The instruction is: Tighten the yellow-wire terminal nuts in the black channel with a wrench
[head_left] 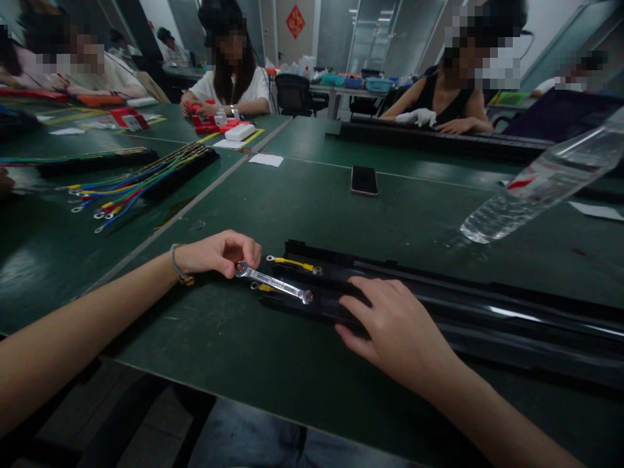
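Observation:
My left hand [221, 253] is closed on one end of a silver wrench [273, 283]. The wrench's other end sits over a small bolt at the near side of a long black channel [468, 300]. Spread over the channel, my right hand [385, 318] has its fingers apart and appears to rest on it; the exact contact is hard to see. A short yellow wire [292, 263] with a ring terminal is fixed by a bolt at the channel's left end. Beneath the wrench, a second yellow wire [264, 287] shows in part.
A water bottle [531, 182] appears tilted at right. A phone [364, 180] lies beyond the channel on the green table [205, 344]. Coloured wires with ring terminals [141, 179] spread out at left. Several people sit across the table, with red parts [205, 117] and a black strip.

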Available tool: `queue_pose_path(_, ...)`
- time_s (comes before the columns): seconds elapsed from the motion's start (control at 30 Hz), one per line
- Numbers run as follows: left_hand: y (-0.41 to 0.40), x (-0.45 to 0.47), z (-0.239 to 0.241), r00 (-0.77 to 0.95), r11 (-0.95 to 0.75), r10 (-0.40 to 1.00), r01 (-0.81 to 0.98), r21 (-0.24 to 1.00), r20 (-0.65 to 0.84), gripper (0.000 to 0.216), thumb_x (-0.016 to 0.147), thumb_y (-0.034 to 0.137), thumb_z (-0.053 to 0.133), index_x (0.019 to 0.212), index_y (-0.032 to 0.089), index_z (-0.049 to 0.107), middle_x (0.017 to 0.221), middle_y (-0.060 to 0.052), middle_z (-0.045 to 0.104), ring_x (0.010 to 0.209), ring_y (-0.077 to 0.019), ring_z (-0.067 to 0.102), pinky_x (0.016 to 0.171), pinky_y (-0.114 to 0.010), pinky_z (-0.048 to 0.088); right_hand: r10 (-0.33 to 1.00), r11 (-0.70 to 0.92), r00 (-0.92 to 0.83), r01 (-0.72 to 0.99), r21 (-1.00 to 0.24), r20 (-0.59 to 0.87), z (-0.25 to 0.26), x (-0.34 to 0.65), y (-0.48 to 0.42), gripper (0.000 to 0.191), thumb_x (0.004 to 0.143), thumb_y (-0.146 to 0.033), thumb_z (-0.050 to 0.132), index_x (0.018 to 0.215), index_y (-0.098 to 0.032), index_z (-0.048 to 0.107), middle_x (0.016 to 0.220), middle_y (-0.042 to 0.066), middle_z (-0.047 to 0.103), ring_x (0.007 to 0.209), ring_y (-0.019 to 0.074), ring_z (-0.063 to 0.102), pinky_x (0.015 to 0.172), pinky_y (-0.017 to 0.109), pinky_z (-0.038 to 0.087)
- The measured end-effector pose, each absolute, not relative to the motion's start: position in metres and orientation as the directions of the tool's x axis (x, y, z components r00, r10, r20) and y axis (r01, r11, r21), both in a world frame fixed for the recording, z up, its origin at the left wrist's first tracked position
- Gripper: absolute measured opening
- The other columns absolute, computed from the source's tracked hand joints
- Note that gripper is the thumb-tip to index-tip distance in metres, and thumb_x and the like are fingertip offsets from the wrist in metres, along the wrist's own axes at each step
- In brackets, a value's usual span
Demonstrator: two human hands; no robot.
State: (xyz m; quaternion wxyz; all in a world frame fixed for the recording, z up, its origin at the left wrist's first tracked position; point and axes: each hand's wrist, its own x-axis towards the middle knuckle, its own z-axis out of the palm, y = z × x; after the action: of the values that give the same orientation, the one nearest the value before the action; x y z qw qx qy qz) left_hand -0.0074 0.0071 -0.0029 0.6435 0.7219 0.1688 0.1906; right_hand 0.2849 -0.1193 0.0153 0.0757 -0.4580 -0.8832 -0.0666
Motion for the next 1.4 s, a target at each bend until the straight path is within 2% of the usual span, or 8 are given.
queue_pose_path(0.43,0.0051,-0.0050,-0.0008,0.903,-0.110,0.428,0.018,0.994,0.031,0.029,0.058,0.036,0.076,0.071,0.016,0.060,0.066,-0.002,0.053,0.065,-0.0152,0.049,0.061,-0.027,0.042,0.801,0.571,-0.569,0.819,0.045,0.189,0.0144,0.2848,-0.1190,0.026,0.078,-0.034,0.049,0.092,-0.017,0.063,0.109,0.014,0.055,0.095,0.0256,0.050,0.078,0.039,0.038)
queue_pose_path(1.4,0.0037,-0.0045,0.0006,0.893,-0.115,0.449,0.032,0.993,0.023,0.031,0.060,0.040,0.074,0.070,0.015,0.058,0.065,-0.002,0.052,0.064,-0.0152,0.048,0.059,-0.026,0.041,0.795,0.572,-0.571,0.818,0.060,0.205,0.0152,0.2841,-0.1186,0.025,0.077,-0.034,0.051,0.091,-0.017,0.063,0.107,0.014,0.057,0.093,0.0251,0.052,0.076,0.038,0.038)
